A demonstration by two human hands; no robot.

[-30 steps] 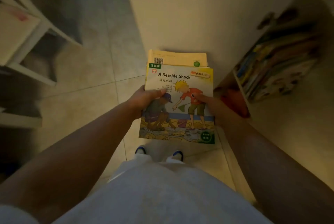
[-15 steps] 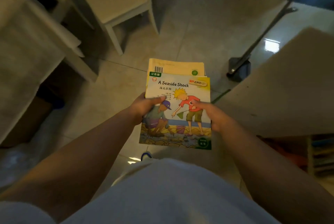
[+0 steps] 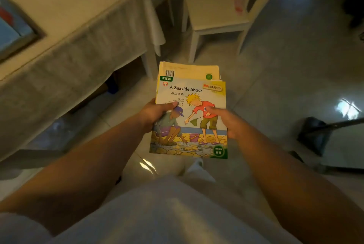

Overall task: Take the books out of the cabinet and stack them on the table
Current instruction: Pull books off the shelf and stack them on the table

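Observation:
A small stack of thin picture books (image 3: 190,90) hangs in front of me over the floor. The top cover reads "A Seaside Shock"; a yellow book with a barcode sticks out behind it. My left hand (image 3: 155,114) grips the stack's left edge, thumb across the cover. My right hand (image 3: 226,123) grips the right edge, thumb lying on the cover. The table (image 3: 65,27), covered with a pale cloth, stands to the upper left, its near edge left of the books. The cabinet is out of view.
A white chair (image 3: 214,13) stands ahead, right of the table corner. A dark dustpan (image 3: 315,135) with a long handle lies on the tiled floor at right. A blue framed object (image 3: 13,29) rests on the table at far left.
My view has swung left, away from the cabinet, bringing the table and chair closer. Both hands keep the same hold on the books.

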